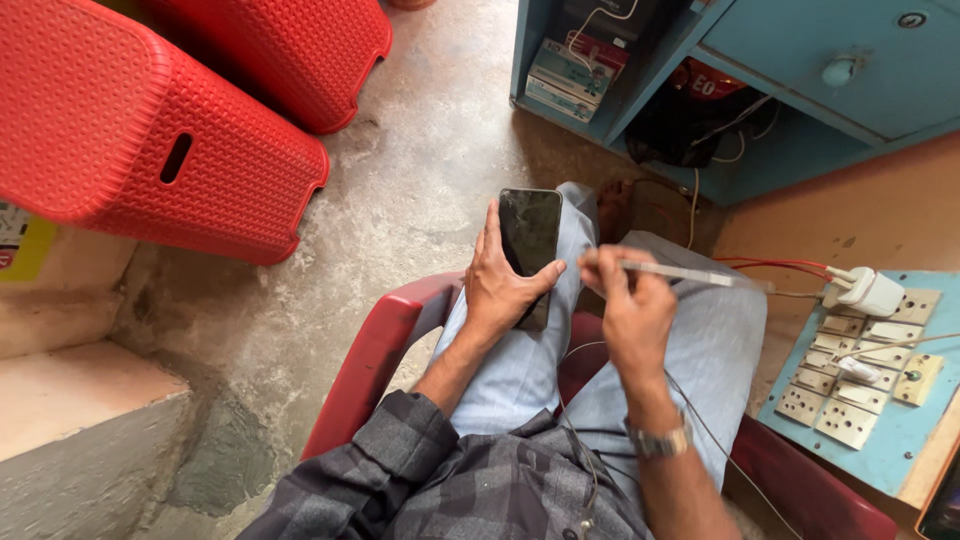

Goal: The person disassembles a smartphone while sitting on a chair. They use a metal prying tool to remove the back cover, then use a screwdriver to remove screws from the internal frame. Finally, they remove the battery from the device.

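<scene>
View looked down from the head onto a concrete floor (420, 170). Two big red plastic stools (150, 130) lay tipped at upper left, w/ a pale stone step (80, 420) below them. A blue cabinet (800, 90) stood at upper right, its open shelf stuffed w/ boxes & wires. The person sat in a red plastic chair (370, 360), legs crossed, in light blue trousers (520, 360) & a grey checked shirt. At right, a blue board w/ rows of cream switches & sockets (860, 390) lay near the knee; a white charger plug (868, 290) sat in its top corner, w/ red & white wires running off it.

Left hand (500, 290): grip closed around a black phone (530, 235), dark screen facing up, held upright over the left thigh, thumb across its lower edge, fingers behind.

Right hand (630, 310): grip pinched shut on a thin pale rod-like tool (690, 273), held level just beside the phone's right edge, not touching it; its far end pointed toward the charger plug. Exact kind of tool couldn't be told. A metal wristwatch (660, 440) sat on the right wrist. A thin cable (700, 420) crossed the lap.
</scene>
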